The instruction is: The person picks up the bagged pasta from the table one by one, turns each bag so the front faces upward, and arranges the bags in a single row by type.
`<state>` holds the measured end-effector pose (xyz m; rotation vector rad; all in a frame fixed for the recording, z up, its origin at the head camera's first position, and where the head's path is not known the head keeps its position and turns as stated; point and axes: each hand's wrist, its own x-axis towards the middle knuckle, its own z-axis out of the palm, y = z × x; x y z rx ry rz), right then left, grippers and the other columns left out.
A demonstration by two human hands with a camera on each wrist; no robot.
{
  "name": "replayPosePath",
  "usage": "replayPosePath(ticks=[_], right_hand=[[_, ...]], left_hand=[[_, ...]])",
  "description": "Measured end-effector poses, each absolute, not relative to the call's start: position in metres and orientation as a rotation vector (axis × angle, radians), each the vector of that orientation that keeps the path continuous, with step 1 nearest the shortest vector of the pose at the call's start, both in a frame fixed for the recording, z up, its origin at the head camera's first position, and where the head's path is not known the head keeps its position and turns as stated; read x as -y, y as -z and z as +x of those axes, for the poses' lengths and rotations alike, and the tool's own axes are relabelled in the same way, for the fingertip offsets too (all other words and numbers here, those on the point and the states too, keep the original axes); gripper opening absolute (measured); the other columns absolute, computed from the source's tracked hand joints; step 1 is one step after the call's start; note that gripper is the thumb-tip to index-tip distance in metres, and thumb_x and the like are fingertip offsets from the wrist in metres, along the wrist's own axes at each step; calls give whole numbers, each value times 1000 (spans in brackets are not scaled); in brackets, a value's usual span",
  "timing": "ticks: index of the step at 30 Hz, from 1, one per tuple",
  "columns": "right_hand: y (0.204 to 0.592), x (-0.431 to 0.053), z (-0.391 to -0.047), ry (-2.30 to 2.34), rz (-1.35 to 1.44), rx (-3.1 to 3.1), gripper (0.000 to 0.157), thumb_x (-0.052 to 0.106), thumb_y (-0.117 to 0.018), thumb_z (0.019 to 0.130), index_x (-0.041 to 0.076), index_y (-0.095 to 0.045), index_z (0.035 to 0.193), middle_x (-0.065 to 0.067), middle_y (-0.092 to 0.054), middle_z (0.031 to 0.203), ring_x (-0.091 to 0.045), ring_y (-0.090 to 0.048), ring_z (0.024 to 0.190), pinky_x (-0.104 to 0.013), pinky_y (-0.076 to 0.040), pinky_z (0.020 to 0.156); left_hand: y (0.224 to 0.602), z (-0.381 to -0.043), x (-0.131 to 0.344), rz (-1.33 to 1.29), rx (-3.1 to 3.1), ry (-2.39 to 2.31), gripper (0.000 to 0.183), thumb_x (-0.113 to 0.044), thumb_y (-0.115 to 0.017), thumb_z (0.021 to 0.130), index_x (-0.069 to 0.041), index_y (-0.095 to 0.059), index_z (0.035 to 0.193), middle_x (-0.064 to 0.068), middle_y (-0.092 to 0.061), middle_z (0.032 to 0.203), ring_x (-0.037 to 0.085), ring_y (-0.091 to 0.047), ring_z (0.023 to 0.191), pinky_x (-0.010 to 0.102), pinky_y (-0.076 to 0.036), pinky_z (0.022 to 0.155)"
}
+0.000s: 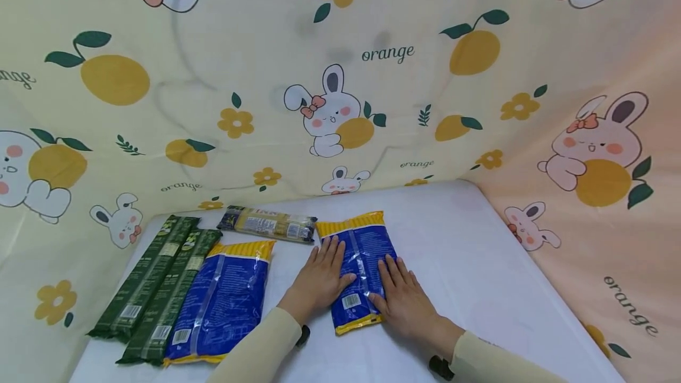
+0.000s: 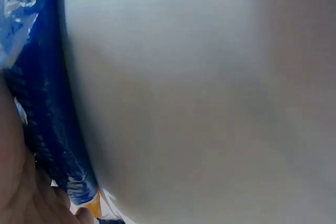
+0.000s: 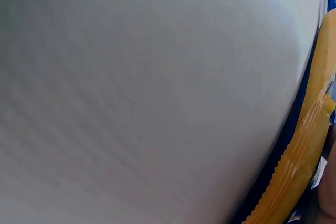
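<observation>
A blue plastic packet [image 1: 367,244] with yellow ends, a barcode and a lengthwise seam lies flat on the white table. Across its left side rests my left hand [image 1: 318,276], fingers stretched forward and thumb over the front. My right hand [image 1: 408,303] touches the packet's right edge with straight fingers, its thumb on the lower part. In the left wrist view, the packet's blue side [image 2: 50,103] shows beside part of the left hand [image 2: 18,182]. The crimped yellow end [image 3: 296,169] appears in the right wrist view, next to a bit of the right hand [image 3: 327,187].
A second blue and yellow packet [image 1: 229,300] lies left of my left arm. Beside it are two long dark green packets [image 1: 149,276] [image 1: 178,291], slanting side by side. A clear-and-dark noodle-like packet [image 1: 266,223] lies at the back. Printed cloth [image 1: 255,75] hangs behind the table [image 1: 452,241].
</observation>
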<state>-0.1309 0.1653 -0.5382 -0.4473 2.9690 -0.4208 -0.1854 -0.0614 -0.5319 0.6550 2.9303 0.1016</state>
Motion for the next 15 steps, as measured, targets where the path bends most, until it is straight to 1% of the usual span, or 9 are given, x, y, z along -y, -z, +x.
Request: replayPosePath(ticks=[4,7,9,11,13,15], right_hand=[[535,-169,-121,399,-476,-2951,78,53,-46,111,2,-26,166,-21,-17,175,-44,-11,163,-66,-22,126],[531,-175,-113,397,-509,-2927,78,54,-46,110,3,-28,166,-20,-20,175,-44,-14,162,-67,-22,126],[528,-179,-109,390,-532,-2938,76,54,-47,110,4,-32,165,-19,-24,174,-44,-19,161,-68,-23,125],[527,-184,-106,331,-557,-2977,73,54,-49,109,7,-37,164,-17,-31,172,-43,-25,160,-69,-23,124],[527,-189,-104,224,-592,-3039,69,53,-50,109,9,-44,161,-16,-39,168,-42,-32,157,-72,-24,122],[527,-194,-101,95,-630,-3099,65,53,-52,108,11,-51,157,-15,-48,162,-41,-40,153,-73,-27,120]], left_hand=[[532,-178,61,670,-2915,-118,86,-68,-27,108,-12,-11,171,11,-7,179,28,-7,165,53,-16,132],[529,-174,62,684,-2905,-99,85,-68,-28,108,-12,-16,170,11,-12,178,29,-11,165,58,-17,131],[522,-178,61,690,-2919,-69,80,-66,-29,109,-12,-26,169,11,-23,176,30,-21,163,62,-21,128],[513,-186,58,696,-2955,-22,72,-62,-32,111,-14,-41,163,9,-40,169,31,-35,158,64,-28,125],[503,-199,52,713,-3004,12,62,-56,-37,112,-15,-54,155,7,-55,158,30,-49,148,62,-36,122],[494,-214,45,738,-3047,30,53,-51,-42,113,-16,-62,146,6,-64,146,30,-57,138,58,-42,117]])
